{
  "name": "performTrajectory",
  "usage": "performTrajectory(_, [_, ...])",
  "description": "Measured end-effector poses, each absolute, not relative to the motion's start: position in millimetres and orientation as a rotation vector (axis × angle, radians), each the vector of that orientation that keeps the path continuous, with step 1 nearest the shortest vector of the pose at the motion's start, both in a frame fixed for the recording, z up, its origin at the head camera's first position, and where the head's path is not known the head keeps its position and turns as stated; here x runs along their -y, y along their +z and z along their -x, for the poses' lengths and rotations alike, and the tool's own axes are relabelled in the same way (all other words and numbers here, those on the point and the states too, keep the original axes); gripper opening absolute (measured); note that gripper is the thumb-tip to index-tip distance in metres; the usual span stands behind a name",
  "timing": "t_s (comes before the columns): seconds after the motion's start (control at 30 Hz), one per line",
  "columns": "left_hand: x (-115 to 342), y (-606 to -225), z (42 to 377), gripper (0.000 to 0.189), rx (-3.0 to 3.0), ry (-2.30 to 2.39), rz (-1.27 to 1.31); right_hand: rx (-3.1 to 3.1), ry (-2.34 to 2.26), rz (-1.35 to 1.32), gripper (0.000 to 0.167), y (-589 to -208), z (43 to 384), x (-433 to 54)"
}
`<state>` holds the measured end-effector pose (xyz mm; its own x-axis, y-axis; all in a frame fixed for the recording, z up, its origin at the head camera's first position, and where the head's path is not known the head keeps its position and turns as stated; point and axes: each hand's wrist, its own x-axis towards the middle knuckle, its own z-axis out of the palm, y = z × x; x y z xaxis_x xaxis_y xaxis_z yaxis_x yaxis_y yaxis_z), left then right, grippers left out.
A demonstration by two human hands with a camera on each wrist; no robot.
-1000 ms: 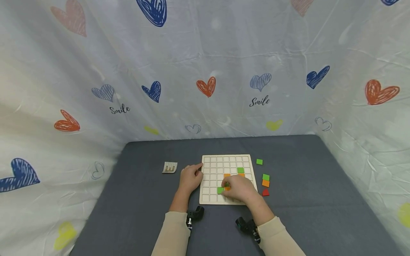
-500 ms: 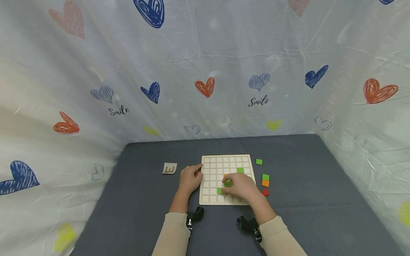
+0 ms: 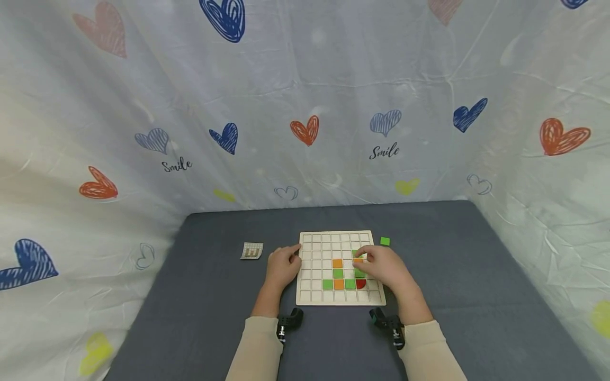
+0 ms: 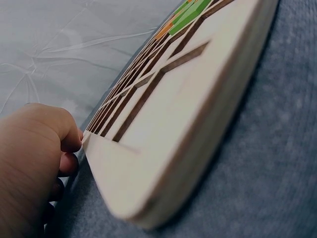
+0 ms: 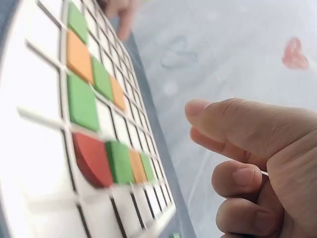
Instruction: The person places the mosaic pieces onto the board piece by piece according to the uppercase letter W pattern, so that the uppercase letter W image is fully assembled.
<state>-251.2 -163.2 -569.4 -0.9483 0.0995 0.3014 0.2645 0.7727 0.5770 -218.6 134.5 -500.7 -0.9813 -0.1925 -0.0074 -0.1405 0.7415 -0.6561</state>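
A pale wooden grid board (image 3: 314, 275) lies on the dark table. Tiles fill some of its squares: green (image 3: 328, 284), orange (image 3: 337, 263), and a red one with a curved edge (image 3: 360, 284). At the board's left edge my left hand (image 3: 282, 267) rests, index finger out against the rim; the left wrist view also shows this hand (image 4: 34, 158) beside a board corner. My right hand (image 3: 383, 267) is over the right part of the board, near a green and an orange tile. Its fingers (image 5: 237, 119) bend loosely and no tile shows between them.
A small printed card (image 3: 251, 251) lies left of the board. A loose green tile (image 3: 385, 241) sits off the board's upper right. My right hand and forearm cover the table just right of the board. A white curtain with hearts (image 3: 305, 130) hangs behind.
My right hand has moved right from the middle of the board, uncovering the green, orange and red tiles there. It now hides the loose tiles at the right. My left hand stays put.
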Motion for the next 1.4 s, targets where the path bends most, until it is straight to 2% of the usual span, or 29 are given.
performTrajectory(0.37, [163.4,-569.3,250.2,0.046,2.714,-0.953,0.282,-2.759,-1.127,0.089,0.029,-498.7,218.7,-179.2])
performTrajectory(0.6, [162.8,-569.6,249.4,0.045,2.711,-0.964,0.28,-2.591,-1.107,0.036,0.018,-496.1,208.3,-203.4])
performTrajectory(0.8, [161.9,-567.6,249.3,0.044,2.679,-0.951,0.298,-2.504,-1.056,-0.032,0.023,-499.5,206.5,-207.8])
performTrajectory(1.03, [162.6,-567.3,251.2,0.045,2.718,-0.947,0.281,-2.599,-1.089,0.033,0.013,-508.6,213.8,-203.0])
performTrajectory(1.23, [162.0,-568.6,251.3,0.046,2.738,-0.965,0.26,-2.629,-1.059,0.065,0.034,-512.7,219.5,-198.9])
performTrajectory(1.4, [160.8,-568.4,250.7,0.046,2.745,-0.977,0.251,-2.613,-1.078,0.073,0.034,-514.3,219.0,-196.1])
